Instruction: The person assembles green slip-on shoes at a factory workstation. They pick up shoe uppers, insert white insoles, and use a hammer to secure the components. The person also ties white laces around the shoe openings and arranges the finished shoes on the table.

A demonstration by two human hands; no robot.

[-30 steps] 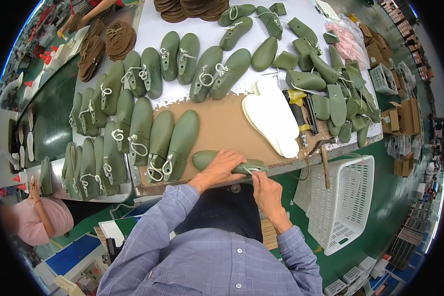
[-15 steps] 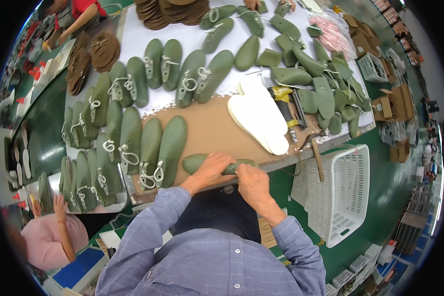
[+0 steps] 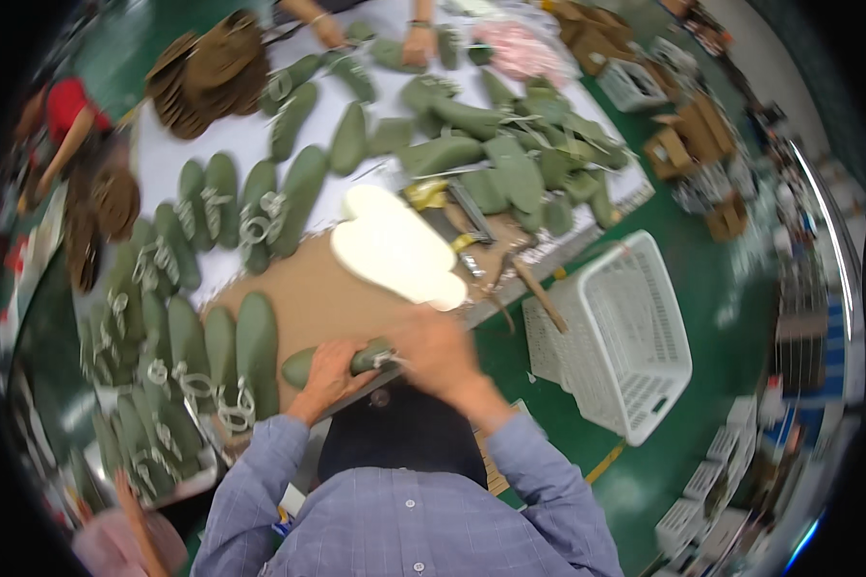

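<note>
A green shoe last lies on its side along the near edge of the table. My left hand is wrapped round its middle and presses it to the board. At the last's heel end shows a white cord, close to my right hand. That hand is smeared by motion above the table edge, so its fingers and anything in them cannot be made out. Beyond it lie white insoles, with a yellow and black staple gun beside them.
Paired green lasts with white cords stand in rows at left. Loose lasts are heaped at far right. A hammer lies over the right edge, by a white plastic basket. Co-workers' hands work across the table.
The view has turned and shifted, moving the table leftward in the picture. My right hand has left the last's end and swung up, blurred; a white cord now shows there. My left hand keeps its hold.
</note>
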